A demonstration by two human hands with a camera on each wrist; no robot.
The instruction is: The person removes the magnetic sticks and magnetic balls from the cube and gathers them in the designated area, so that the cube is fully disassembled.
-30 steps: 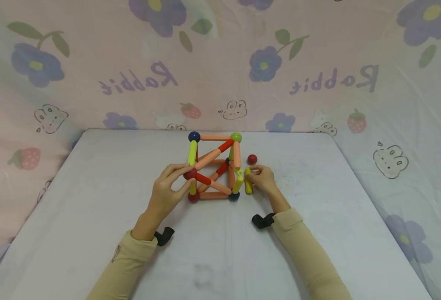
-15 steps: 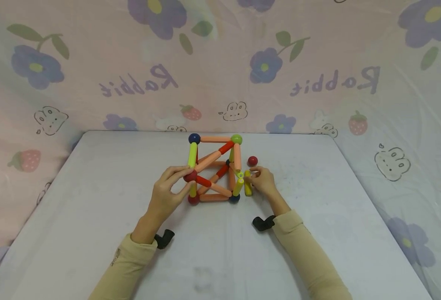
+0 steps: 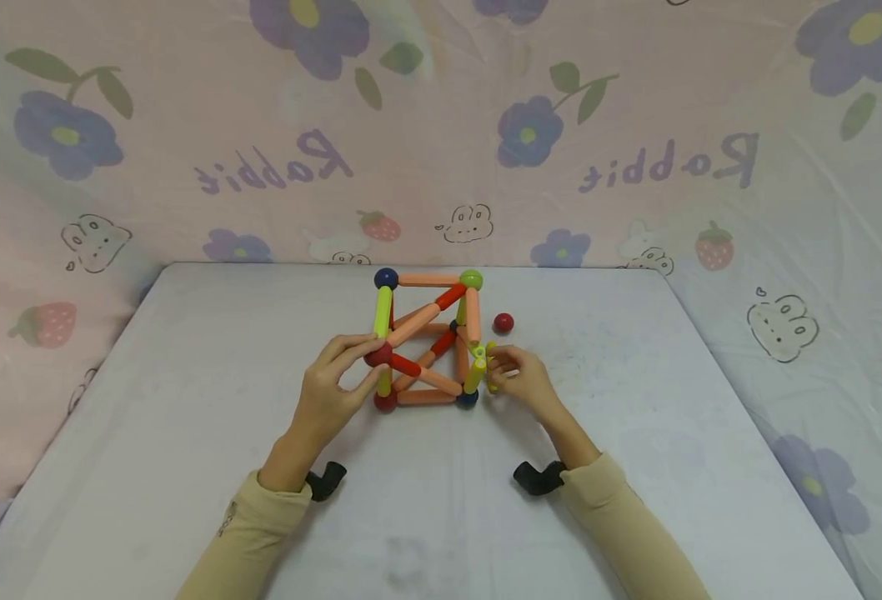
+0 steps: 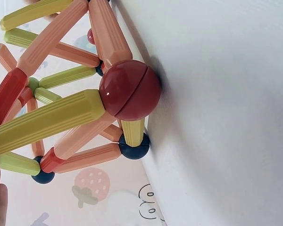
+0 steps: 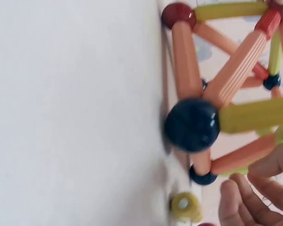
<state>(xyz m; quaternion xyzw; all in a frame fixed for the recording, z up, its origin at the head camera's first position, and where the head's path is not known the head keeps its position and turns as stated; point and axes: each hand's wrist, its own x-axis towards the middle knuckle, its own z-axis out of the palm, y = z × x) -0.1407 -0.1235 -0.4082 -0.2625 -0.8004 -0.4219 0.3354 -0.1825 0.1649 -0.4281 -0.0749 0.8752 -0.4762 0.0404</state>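
Observation:
My left hand (image 3: 332,379) pinches a red ball (image 3: 378,353) at the near upper left corner of a stick-and-ball frame (image 3: 428,398). Salmon, red, yellow and lime sticks join its blue, red and green balls. My right hand (image 3: 522,379) is beside the frame's right side, fingers bent, near the loose end of a lime stick (image 3: 479,352). Nothing shows between its fingertips (image 5: 228,188) in the right wrist view. A loose yellow stick (image 5: 185,207) lies on the table, partly hidden by the hand in the head view. Whether the right fingers touch the frame is unclear.
A loose red ball (image 3: 503,322) lies on the white table (image 3: 598,333) behind my right hand. A patterned cloth (image 3: 426,150) hangs behind the table's far edge. Black wrist mounts (image 3: 538,477) stick out from both sleeves.
My right hand has shifted left and slightly nearer to me, from beside the loose yellow stick towards the frame, now covering part of that stick. My left hand stays on the red ball.

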